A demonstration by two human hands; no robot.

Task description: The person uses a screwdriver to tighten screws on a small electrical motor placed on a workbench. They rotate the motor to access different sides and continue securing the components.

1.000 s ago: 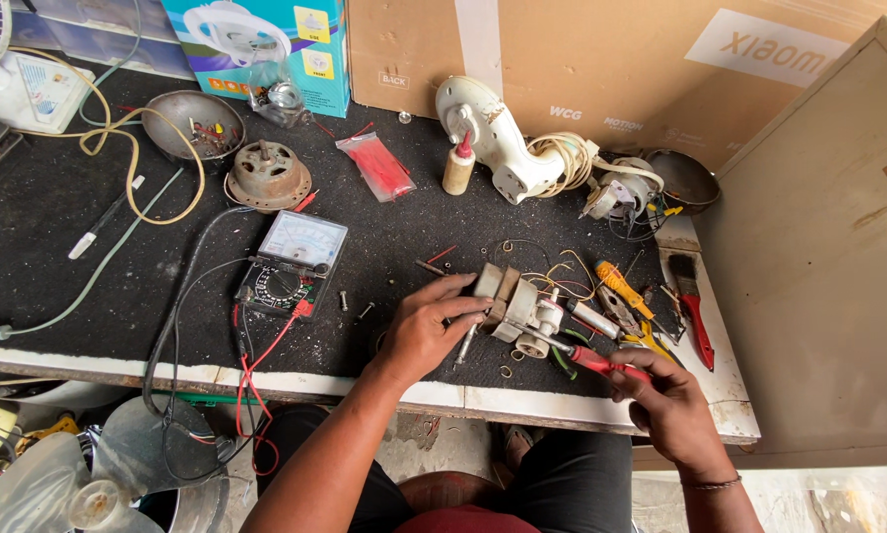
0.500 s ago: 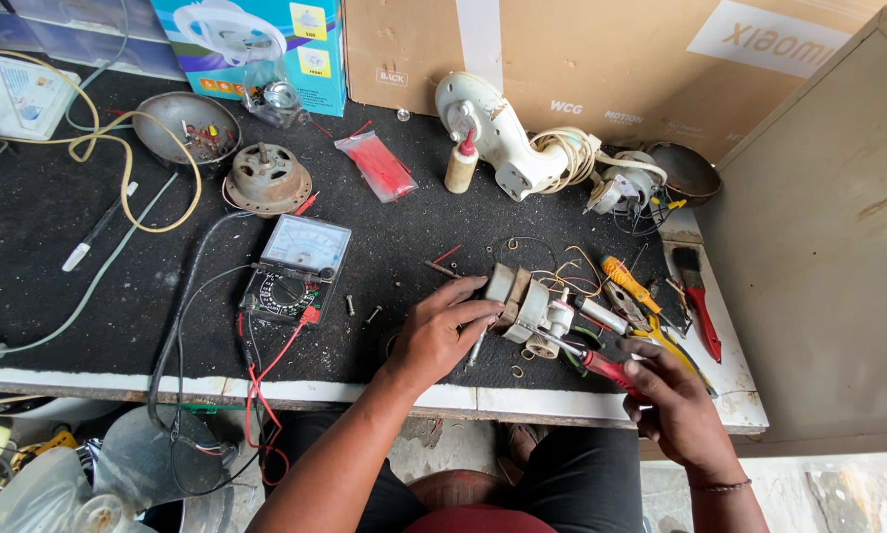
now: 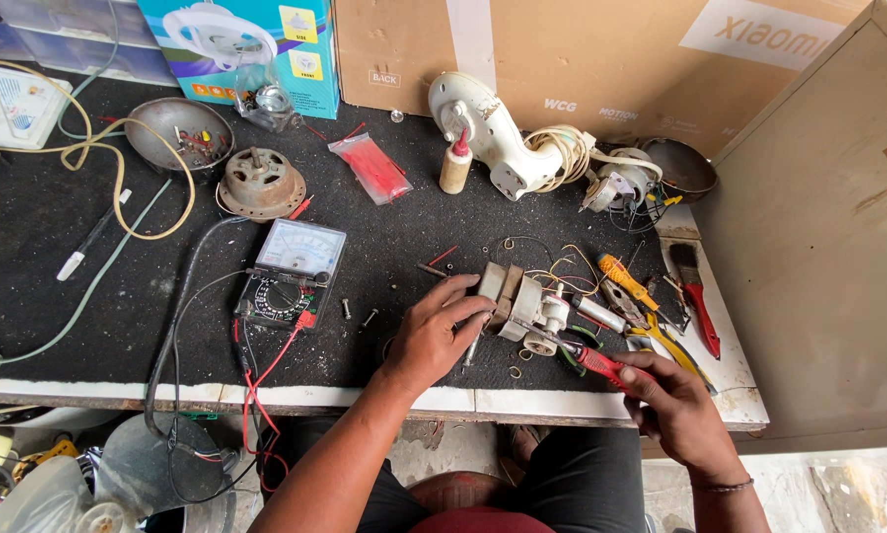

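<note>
Holding red-handled pliers point(image 3: 591, 357), right hand point(image 3: 682, 415) grip closed; metal bowl point(image 3: 179, 133) holds small parts.

You get bright, even daylight across the bench; nothing is dim. Shadows are soft and short, pooling just under your left hand point(image 3: 434, 336) and beside the meter point(image 3: 291, 274). The black mat point(image 3: 49, 266) soaks up light, while the pale board point(image 3: 809, 227) at right and the white fan neck point(image 3: 493, 133) run near washed out. Focus is sharp throughout. Straight edges bow slightly toward the corners.
</note>
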